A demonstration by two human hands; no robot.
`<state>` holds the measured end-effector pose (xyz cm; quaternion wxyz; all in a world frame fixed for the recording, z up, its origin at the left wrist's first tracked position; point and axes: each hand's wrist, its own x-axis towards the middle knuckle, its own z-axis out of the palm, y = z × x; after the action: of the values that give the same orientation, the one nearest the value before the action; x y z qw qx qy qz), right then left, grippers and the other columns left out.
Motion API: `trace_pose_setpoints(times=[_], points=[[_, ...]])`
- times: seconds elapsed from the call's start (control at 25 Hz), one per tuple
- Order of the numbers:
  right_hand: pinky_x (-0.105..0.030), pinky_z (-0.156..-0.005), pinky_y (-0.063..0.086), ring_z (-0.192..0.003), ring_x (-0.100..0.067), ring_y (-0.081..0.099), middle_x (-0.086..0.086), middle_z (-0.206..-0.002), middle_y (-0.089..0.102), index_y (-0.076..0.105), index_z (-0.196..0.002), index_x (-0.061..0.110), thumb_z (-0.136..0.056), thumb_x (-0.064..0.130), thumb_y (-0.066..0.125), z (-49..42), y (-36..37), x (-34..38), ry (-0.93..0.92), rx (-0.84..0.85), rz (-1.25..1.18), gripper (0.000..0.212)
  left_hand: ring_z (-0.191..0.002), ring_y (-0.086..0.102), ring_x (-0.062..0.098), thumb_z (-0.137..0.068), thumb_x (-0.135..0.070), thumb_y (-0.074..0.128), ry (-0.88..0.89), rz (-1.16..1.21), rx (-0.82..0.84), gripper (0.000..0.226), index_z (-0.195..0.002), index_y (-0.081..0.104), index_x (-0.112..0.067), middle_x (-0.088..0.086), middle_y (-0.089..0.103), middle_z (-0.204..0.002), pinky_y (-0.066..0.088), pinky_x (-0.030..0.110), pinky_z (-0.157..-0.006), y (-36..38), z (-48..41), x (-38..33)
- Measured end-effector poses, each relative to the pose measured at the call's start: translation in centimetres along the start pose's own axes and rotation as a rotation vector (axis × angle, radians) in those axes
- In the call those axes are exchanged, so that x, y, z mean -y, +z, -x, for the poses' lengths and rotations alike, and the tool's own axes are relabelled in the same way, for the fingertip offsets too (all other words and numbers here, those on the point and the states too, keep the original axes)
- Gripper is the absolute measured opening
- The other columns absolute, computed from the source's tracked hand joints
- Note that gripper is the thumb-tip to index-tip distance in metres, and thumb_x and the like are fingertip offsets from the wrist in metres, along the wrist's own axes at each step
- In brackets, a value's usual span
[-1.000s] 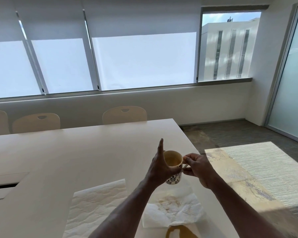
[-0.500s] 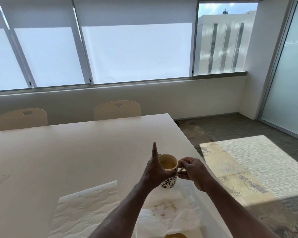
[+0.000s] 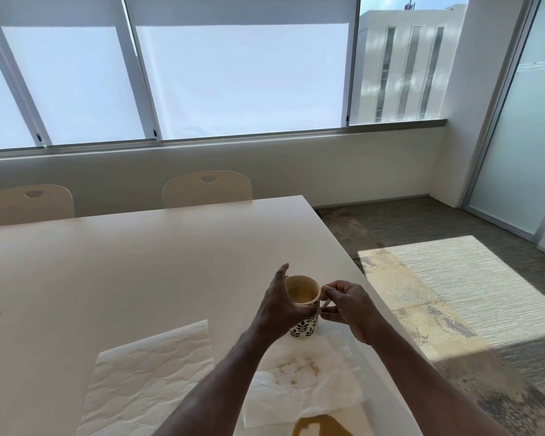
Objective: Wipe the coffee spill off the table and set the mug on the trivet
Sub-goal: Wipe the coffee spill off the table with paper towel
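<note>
**Mug held w/ both hands, near right of surface**

Mug (image 3: pixel 303 305) holds pale brown coffee. Left hand (image 3: pixel 280 305) grip wraps mug body; right hand (image 3: pixel 348 305) grip pinches handle. Stained paper towel (image 3: pixel 306 382) lies below mug; clean paper towel (image 3: pixel 145 376) to left. Coffee spill (image 3: pixel 320 427) at near edge of surface (image 3: pixel 123 265).

An office meeting room: the hands work at the near corner of a long pale conference table (image 3: pixel 132 265), with matching moulded chairs (image 3: pixel 207 188) tucked in along its far side beyond the hands. Above them runs a window wall with roller blinds (image 3: pixel 239 73), to the right a frosted glass partition (image 3: pixel 523 146), carpet tiles (image 3: pixel 422 221) below it, and an office block (image 3: pixel 403 67) outside.
</note>
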<state>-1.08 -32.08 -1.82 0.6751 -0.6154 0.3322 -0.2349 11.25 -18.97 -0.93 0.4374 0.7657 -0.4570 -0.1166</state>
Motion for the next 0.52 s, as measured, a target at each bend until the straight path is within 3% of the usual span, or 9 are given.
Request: trace_pose_setpoints(times=[0.12, 0.24, 0.28, 0.36, 0.44, 0.52], points=[[-0.041, -0.069, 0.063, -0.075, -0.031, 0.074, -0.021, -0.092, 0.07, 0.065, -0.096, 0.004, -0.096, 0.026, 0.059, 1.0, 0.3, 0.2, -0.012, -0.136, 0.144, 0.023, -0.133, 0.041, 0.025, -0.063, -0.042, 0.09, 0.011, -0.021, 0.052, 0.12, -0.154, 0.015, -0.016, 0.013, 0.038, -0.151, 0.041, 0.033, -0.107, -0.5, 0.4, -0.3], [-0.034, -0.072, 0.056, -0.076, -0.023, 0.069, -0.012, -0.088, 0.073, 0.065, -0.091, 0.008, -0.093, 0.025, 0.06, 3.6, 0.0, -0.2, -0.276, -0.399, 0.624, 0.019, -0.137, 0.036, 0.023, -0.068, -0.052, 0.083, -0.028, -0.015, -0.11, 0.11, -0.152, 0.022, -0.017, 0.008, 0.035, -0.151, 0.035, 0.03, -0.104, -1.1, 2.4, -0.6], [-0.03, -0.072, 0.054, -0.08, -0.021, 0.068, -0.01, -0.093, 0.074, 0.067, -0.093, 0.01, -0.091, 0.022, 0.061, 4.8, -0.2, -0.5, -0.387, -0.354, 0.762, 0.014, -0.133, 0.041, 0.022, -0.073, -0.051, 0.08, -0.012, -0.024, -0.21, 0.096, -0.148, 0.031, -0.018, 0.006, 0.041, -0.146, 0.04, 0.031, -0.103, -1.2, 3.7, -0.4], [-0.022, -0.08, 0.052, -0.098, -0.016, 0.067, -0.005, -0.115, 0.071, 0.067, -0.107, 0.016, -0.09, 0.016, 0.06, 7.1, -0.6, -1.2, -0.488, -0.021, 0.95, 0.019, -0.119, 0.053, 0.018, -0.079, -0.046, 0.076, 0.105, -0.087, -0.282, 0.067, -0.135, 0.049, -0.02, 0.001, 0.053, -0.13, 0.051, 0.031, -0.095, -1.5, 6.7, 0.5], [-0.023, -0.1, 0.043, -0.128, -0.013, 0.049, 0.004, -0.144, 0.052, 0.058, -0.128, 0.025, -0.09, 0.01, 0.054, 8.8, -1.2, -1.8, -0.389, 0.352, 1.136, 0.042, -0.118, 0.054, 0.013, -0.079, -0.055, 0.071, 0.176, -0.174, -0.069, 0.063, -0.131, 0.055, -0.024, -0.004, 0.057, -0.129, 0.049, 0.025, -0.094, -2.1, 9.6, 1.3], [-0.032, -0.116, 0.029, -0.145, -0.01, 0.024, 0.012, -0.157, 0.031, 0.043, -0.143, 0.032, -0.09, 0.007, 0.051, 9.7, -1.8, -2.0, -0.23, 0.549, 1.282, 0.059, -0.132, 0.042, 0.009, -0.072, -0.075, 0.063, 0.14, -0.296, 0.241, 0.083, -0.139, 0.049, -0.028, -0.007, 0.049, -0.144, 0.038, 0.021, -0.102, -2.9, 11.8, 2.0]])
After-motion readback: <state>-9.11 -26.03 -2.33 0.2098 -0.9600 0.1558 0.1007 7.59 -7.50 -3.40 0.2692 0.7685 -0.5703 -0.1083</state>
